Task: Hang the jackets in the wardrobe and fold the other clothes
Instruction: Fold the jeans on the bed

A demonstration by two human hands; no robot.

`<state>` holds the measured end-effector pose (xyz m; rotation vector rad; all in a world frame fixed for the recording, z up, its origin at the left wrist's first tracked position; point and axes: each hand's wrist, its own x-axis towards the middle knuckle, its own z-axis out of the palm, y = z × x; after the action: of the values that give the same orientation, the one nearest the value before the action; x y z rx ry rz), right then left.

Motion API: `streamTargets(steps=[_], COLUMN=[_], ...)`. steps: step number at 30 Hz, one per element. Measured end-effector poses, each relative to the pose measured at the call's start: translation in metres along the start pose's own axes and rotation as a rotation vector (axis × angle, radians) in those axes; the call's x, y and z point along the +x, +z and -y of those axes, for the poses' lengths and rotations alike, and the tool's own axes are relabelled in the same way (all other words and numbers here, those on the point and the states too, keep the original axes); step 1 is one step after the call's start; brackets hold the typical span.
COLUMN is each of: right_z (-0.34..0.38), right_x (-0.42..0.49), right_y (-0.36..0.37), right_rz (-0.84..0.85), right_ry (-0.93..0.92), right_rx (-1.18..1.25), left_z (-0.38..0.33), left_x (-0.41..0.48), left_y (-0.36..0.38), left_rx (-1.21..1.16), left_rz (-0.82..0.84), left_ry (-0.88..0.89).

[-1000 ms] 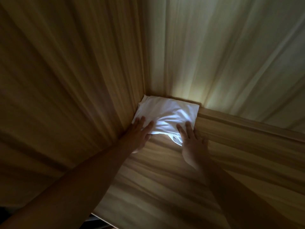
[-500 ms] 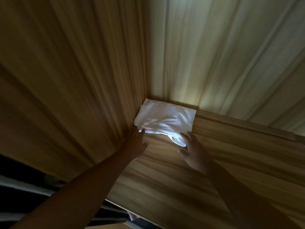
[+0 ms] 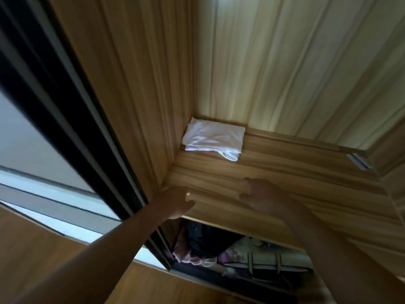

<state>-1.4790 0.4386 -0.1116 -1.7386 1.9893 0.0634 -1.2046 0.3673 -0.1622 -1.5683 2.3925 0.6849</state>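
One folded white garment [image 3: 213, 139] sits in the far left corner of the shelf [image 3: 295, 172]. Left hand [image 3: 177, 202] and right hand [image 3: 260, 194] hover over the shelf's near edge, grip loose, holding nothing. Looks light and floppy, so I'd lift it from underneath on both sides.

Single view, head-worn, wide-angle. Faces forward and down into wardrobe [image 3: 142, 84], aimed at back-left corner of shelf [image 3: 295, 172]. Close in: both forearms enter from bottom edge, left hand [image 3: 177, 200] and right hand [image 3: 260, 196] mid-frame over shelf front. White folded cloth [image 3: 213, 139] beyond them, upper centre, tucked in corner. Back panel [image 3: 295, 62] fills top right. Dark door frame [image 3: 65, 106] slants down left side. Lower compartment [image 3: 230, 253] peeks in under shelf edge, bottom centre. Lines bend towards frame edges; hands slightly blurred.
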Motion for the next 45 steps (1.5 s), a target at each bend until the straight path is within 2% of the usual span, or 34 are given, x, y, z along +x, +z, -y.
streamTargets(steps=[4,9,15,23,31,40,45], right_z=[0.026,0.082,0.193,0.382,0.578,0.766,0.821], right_x=[-0.052,-0.102,-0.138,-0.161,-0.193,-0.237,-0.297], right_y=[0.013,0.043,0.091,0.157,0.234,0.345,0.415], right_rz=[0.035,0.074,0.16,0.259,0.356,0.509,0.598], right_ry=[-0.001,-0.034,-0.17,-0.511,-0.936,-1.395,-1.651], right_rx=[0.025,0.039,-0.097,-0.29,-0.514,-0.802,-0.942], left_z=[0.013,0.057,0.146,0.271,0.352,0.369,0.334], left_x=[-0.073,-0.164,-0.283,-0.441,-0.592,-0.715,-0.754], left_y=[0.002,0.021,0.053,0.083,0.14,0.207,0.253], left_rx=[-0.028,-0.091,-0.165,-0.307,-0.516,-0.769,-0.958], left_rz=[-0.008,0.031,-0.029,-0.124,-0.241,-0.345,-0.4], left_ry=[0.023,-0.038,-0.253,-0.626,-1.045,-1.536,-1.796])
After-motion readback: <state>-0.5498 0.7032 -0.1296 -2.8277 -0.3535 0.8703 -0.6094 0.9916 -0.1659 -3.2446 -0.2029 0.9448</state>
